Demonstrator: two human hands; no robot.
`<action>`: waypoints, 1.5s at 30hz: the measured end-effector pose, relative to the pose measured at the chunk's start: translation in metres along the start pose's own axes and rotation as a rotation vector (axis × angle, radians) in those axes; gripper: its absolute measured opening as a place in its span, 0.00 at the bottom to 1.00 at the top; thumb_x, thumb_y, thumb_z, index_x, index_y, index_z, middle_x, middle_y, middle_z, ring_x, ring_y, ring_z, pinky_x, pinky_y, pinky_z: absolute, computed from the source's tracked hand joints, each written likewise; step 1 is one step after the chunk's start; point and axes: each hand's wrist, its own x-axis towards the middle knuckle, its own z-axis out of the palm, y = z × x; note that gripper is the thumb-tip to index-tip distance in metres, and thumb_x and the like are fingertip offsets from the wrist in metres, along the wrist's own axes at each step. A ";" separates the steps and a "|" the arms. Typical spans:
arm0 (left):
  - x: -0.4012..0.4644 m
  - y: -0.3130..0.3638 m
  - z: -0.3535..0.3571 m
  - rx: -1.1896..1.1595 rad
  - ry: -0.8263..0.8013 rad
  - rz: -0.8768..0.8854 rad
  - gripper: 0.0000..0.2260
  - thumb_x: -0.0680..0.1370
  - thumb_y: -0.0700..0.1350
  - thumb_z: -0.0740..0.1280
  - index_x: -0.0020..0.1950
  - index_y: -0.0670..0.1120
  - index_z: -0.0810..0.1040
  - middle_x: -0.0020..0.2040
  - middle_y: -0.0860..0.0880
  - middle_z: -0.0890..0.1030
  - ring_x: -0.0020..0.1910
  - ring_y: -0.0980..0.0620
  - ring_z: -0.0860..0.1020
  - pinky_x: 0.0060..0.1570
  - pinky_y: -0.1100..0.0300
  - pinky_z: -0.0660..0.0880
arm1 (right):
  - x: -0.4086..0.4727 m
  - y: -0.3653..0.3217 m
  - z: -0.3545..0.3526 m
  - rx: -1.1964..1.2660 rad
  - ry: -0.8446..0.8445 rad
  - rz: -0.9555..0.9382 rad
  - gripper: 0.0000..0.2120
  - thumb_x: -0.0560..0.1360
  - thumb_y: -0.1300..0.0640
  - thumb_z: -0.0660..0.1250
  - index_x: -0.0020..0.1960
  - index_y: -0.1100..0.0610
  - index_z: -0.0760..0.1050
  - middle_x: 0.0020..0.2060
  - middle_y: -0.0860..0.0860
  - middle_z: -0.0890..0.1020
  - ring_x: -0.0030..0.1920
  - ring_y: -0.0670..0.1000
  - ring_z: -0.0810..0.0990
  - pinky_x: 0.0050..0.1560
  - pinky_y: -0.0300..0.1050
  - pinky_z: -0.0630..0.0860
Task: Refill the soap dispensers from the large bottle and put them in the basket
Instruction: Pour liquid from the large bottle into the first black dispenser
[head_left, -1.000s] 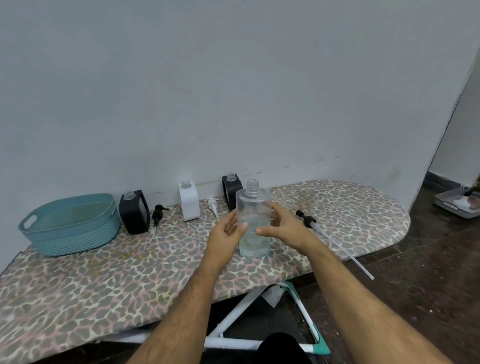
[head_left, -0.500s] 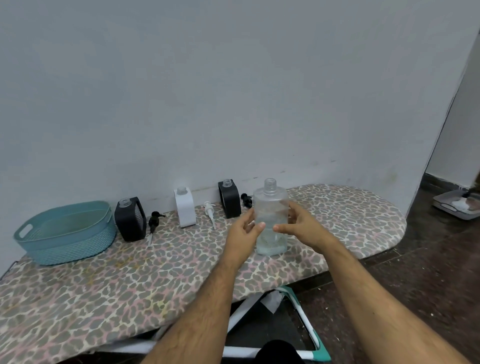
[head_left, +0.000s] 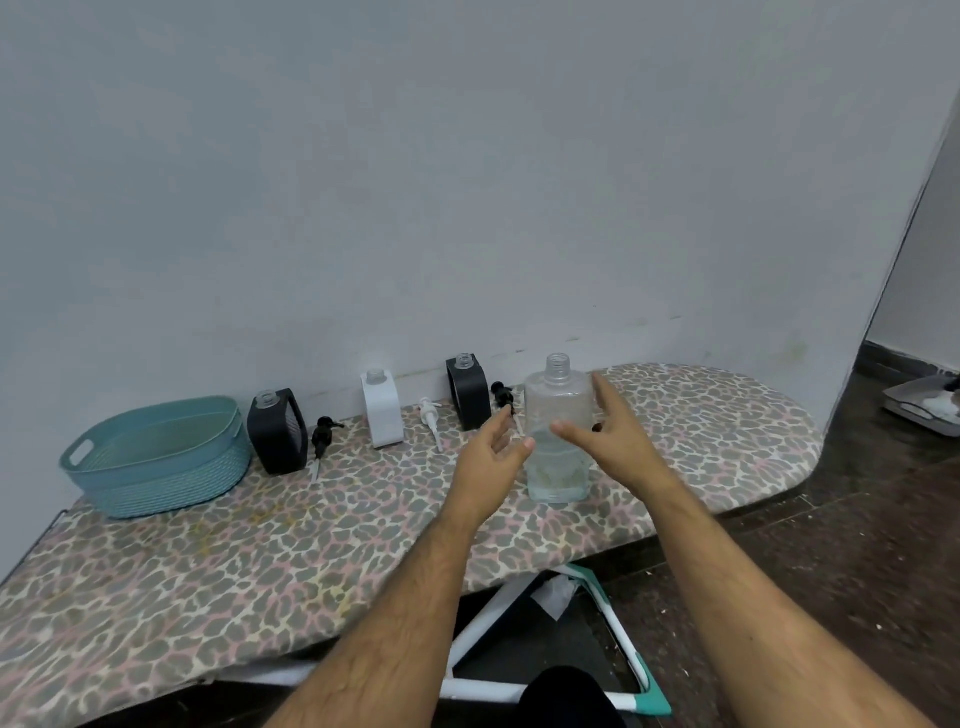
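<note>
The large clear bottle (head_left: 558, 410) stands upright and uncapped on the leopard-print board (head_left: 218, 561), partly filled with clear liquid. My left hand (head_left: 491, 457) hovers just left of it with fingers straight. My right hand (head_left: 608, 431) is spread in front of its right side, fingers extended, gripping nothing. Along the wall stand three uncapped dispensers: a black one (head_left: 276, 431), a white one (head_left: 382, 410) and another black one (head_left: 469, 384). A teal basket (head_left: 156, 441) sits at the far left.
Loose pump heads lie on the board: a black one (head_left: 323, 441), a white one (head_left: 430, 415) and a black one (head_left: 503, 395) behind my left hand. The board's frame (head_left: 613, 623) and a dark floor lie below. A grey tray (head_left: 919, 405) sits on the floor at right.
Both hands held the large bottle earlier and moved it slightly right. Now they have let go and opened, and the bottle stands on its own.
</note>
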 end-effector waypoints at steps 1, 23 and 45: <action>-0.003 0.000 -0.006 0.045 0.011 0.013 0.29 0.79 0.49 0.69 0.78 0.52 0.62 0.75 0.49 0.68 0.72 0.53 0.69 0.69 0.55 0.68 | -0.004 -0.007 0.002 -0.083 0.104 -0.016 0.43 0.69 0.40 0.75 0.77 0.47 0.59 0.75 0.48 0.65 0.74 0.50 0.64 0.72 0.57 0.66; -0.082 -0.021 -0.220 0.433 0.417 -0.105 0.30 0.79 0.52 0.68 0.78 0.49 0.62 0.76 0.48 0.67 0.74 0.49 0.67 0.72 0.51 0.65 | -0.019 -0.087 0.194 -0.314 -0.232 -0.330 0.25 0.78 0.49 0.66 0.73 0.54 0.67 0.70 0.51 0.71 0.70 0.51 0.68 0.69 0.47 0.65; 0.014 -0.111 -0.252 0.190 0.697 -0.210 0.37 0.71 0.53 0.75 0.76 0.49 0.63 0.72 0.51 0.72 0.72 0.51 0.69 0.72 0.48 0.66 | 0.116 -0.072 0.350 0.011 -0.410 0.034 0.26 0.79 0.68 0.53 0.73 0.50 0.65 0.69 0.54 0.72 0.65 0.53 0.73 0.56 0.43 0.76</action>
